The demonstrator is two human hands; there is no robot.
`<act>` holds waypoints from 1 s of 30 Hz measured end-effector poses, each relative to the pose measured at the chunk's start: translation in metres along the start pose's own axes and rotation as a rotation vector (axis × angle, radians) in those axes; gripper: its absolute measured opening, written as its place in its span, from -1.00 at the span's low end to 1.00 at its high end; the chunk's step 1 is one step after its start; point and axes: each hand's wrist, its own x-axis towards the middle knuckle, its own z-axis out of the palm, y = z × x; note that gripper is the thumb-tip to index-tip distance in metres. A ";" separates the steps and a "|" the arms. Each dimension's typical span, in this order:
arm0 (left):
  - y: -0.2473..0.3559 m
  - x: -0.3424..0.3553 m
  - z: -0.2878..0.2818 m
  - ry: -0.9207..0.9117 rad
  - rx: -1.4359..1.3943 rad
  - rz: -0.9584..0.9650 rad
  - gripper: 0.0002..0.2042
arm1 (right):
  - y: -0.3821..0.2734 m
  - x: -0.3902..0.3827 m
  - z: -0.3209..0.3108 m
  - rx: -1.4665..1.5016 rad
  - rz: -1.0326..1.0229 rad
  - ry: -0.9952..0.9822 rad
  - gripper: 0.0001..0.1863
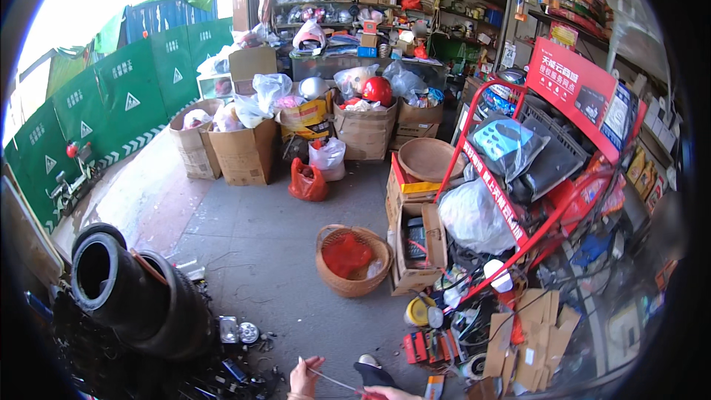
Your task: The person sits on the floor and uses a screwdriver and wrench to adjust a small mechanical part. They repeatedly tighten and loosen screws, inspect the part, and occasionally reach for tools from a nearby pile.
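Observation:
At the bottom edge, my left hand is raised with its thumb and fingers apart. A thin metal shaft runs from beside its palm down to my right hand. My right hand is closed around the red end of that shaft, which looks like a screwdriver; the frame's edge cuts off part of this hand. Whether the shaft's tip touches my left palm I cannot tell. My shoe and dark trouser leg show just beyond the hands.
Stacked black tyres and dark scattered parts lie on the left. A wicker basket with red netting stands ahead. On the right are a red metal rack, flattened cardboard and red boxes. Filled cartons line the back.

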 end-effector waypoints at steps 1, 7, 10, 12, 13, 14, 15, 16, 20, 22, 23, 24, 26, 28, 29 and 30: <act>0.012 0.016 0.030 -0.012 0.041 0.008 -0.51 | -0.028 -0.010 -0.006 0.052 0.003 -0.088 -0.66; 0.084 0.076 0.111 0.003 0.064 0.136 -0.52 | -0.202 -0.006 -0.011 -0.170 0.092 -0.094 -0.56; 0.103 0.126 0.103 0.030 -0.119 0.093 -0.63 | -0.255 0.030 -0.007 -0.264 0.131 -0.186 -0.56; 0.123 0.154 0.090 0.088 -0.197 0.046 -0.45 | -0.272 0.045 0.032 -0.315 -0.104 0.013 -0.66; 0.138 0.169 0.086 0.140 -0.285 0.025 -0.45 | -0.290 0.051 0.043 -0.357 -0.079 -0.015 -0.67; 0.155 0.187 0.079 0.240 -0.379 -0.002 -0.46 | -0.310 0.062 0.049 -0.397 -0.047 -0.056 -0.67; 0.160 0.211 0.054 0.215 -0.341 0.096 -0.45 | -0.327 0.079 0.050 -0.520 -0.035 -0.032 -0.67; 0.173 0.232 0.040 0.259 -0.427 0.118 -0.45 | -0.342 0.099 0.040 -0.568 -0.060 -0.101 -0.66; 0.243 0.327 0.000 0.340 -0.116 0.009 -0.40 | -0.406 0.186 0.012 -0.359 -0.122 0.161 -0.68; 0.299 0.383 -0.005 0.283 -0.020 -0.044 -0.39 | -0.441 0.242 0.018 -0.233 -0.229 0.369 -0.70; 0.315 0.401 -0.003 0.275 0.002 -0.081 -0.38 | -0.465 0.252 0.044 -0.250 -0.303 0.416 -0.70; 0.331 0.439 -0.021 0.229 0.059 -0.079 -0.40 | -0.490 0.260 0.072 -0.265 -0.378 0.464 -0.70; 0.396 0.466 0.033 0.168 0.187 -0.139 -0.44 | -0.536 0.247 0.119 -0.315 -0.495 0.416 -0.70; 0.433 0.516 0.039 0.019 0.331 -0.106 -0.46 | -0.568 0.247 0.141 -0.322 -0.555 0.376 -0.71; 0.446 0.547 0.049 -0.066 0.391 -0.088 -0.47 | -0.581 0.246 0.144 -0.293 -0.505 0.332 -0.72; 0.456 0.577 0.065 -0.075 0.391 -0.150 -0.47 | -0.593 0.251 0.140 -0.210 -0.441 0.406 -0.72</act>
